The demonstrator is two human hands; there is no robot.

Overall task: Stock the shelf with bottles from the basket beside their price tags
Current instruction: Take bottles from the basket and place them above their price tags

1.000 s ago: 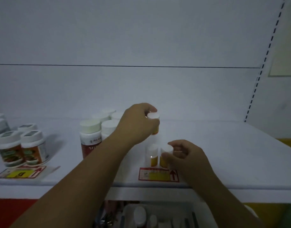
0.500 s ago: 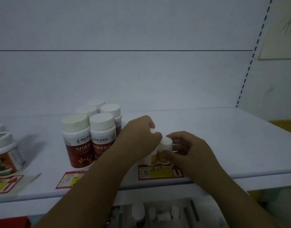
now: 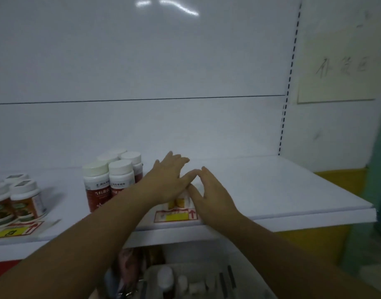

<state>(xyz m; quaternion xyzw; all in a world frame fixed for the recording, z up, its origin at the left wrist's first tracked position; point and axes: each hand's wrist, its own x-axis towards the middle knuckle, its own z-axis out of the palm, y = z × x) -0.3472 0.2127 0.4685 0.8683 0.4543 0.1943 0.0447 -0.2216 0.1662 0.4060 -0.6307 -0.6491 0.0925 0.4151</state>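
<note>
Head view: left hand (image 3: 170,182), right hand (image 3: 209,193) flat, fingertips meeting.

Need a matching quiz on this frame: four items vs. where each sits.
Items
1. small yellow-labelled white bottles
2. tall red-labelled white-capped bottles
3. grey plastic basket
4. pale handwritten paper sign

Places
a. below the white shelf
b. on the wall to the right
c. between left hand and right hand, behind the red-and-yellow price tag
d. on the shelf, left of the left hand

Pairs: 1-c, 2-d, 3-a, 4-b
</note>
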